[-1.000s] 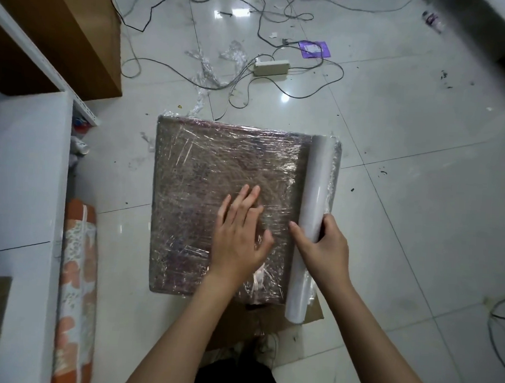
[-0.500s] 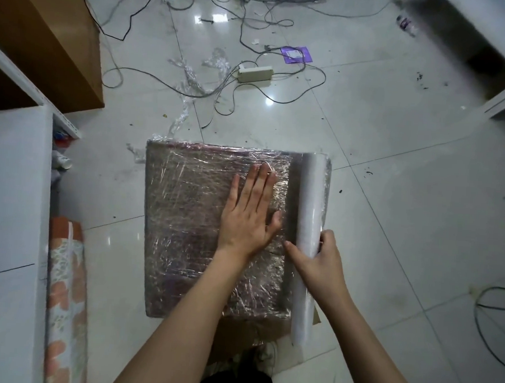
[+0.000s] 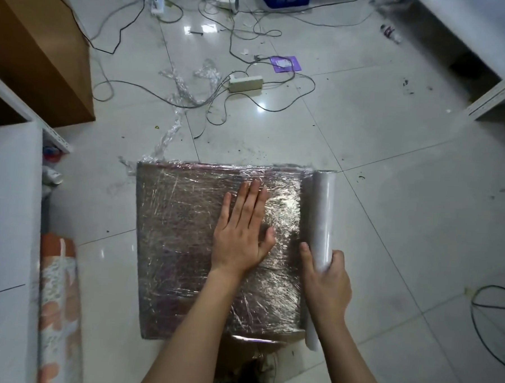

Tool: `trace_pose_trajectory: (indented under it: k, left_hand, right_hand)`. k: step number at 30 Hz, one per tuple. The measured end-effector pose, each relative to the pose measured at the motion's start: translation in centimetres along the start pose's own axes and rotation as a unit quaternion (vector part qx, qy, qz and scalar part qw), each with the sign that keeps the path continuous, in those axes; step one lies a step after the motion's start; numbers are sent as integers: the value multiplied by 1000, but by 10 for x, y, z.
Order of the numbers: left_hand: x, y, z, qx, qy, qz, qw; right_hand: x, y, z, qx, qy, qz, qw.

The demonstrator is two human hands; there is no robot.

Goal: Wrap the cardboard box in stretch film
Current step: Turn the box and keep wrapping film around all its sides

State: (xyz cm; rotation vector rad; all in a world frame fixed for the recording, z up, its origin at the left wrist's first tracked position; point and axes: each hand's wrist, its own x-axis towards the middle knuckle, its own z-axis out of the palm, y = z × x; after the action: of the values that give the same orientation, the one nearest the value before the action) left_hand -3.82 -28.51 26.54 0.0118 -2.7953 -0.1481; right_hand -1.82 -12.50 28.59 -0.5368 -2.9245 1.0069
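A flat cardboard box (image 3: 178, 246) lies on the tiled floor, its top covered in shiny, wrinkled stretch film. My left hand (image 3: 242, 231) presses flat on the film, fingers straight and pointing away from me. The roll of stretch film (image 3: 320, 212) lies along the box's right edge, parallel to it. My right hand (image 3: 325, 280) grips the roll near its lower half, thumb on the left side and fingers curled round it.
Crumpled film scraps (image 3: 177, 90) and cables with a power strip (image 3: 245, 83) lie on the floor beyond the box. A brown cabinet (image 3: 39, 48) and white shelf (image 3: 7, 207) stand at left, with a patterned roll (image 3: 59, 307) beside them. Another cable (image 3: 487, 315) lies at right.
My left hand slid away from me across the film on the box top. My right hand stayed on the roll. The camera view shifted, so the box appears lower.
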Motion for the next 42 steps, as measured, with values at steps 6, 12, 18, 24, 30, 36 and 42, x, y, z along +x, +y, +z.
trace_pose_trajectory:
  k: [6, 12, 18, 24, 30, 36, 42]
  left_hand:
    - [12, -3, -13, -99, 6, -16, 995]
    - [30, 20, -28, -71, 50, -48, 995]
    - [36, 33, -9, -20, -4, 16, 1000]
    - [46, 31, -4, -15, -1, 13, 1000]
    - [49, 24, -3, -53, -19, 7, 998]
    - [60, 17, -16, -205, 0, -22, 979]
    - [52, 52, -5, -62, -6, 83, 995]
  right_hand:
    - [17, -1, 2, 21, -52, 21, 998]
    - [12, 2, 3, 55, -67, 16, 996]
    - [11, 11, -1, 78, -83, 11, 993]
    - [12, 10, -4, 105, -44, -24, 993]
    - [22, 6, -5, 171, -38, -3, 985]
    - [37, 2, -5, 229, -66, 27, 971]
    - [40, 8, 0, 236, -70, 28, 969]
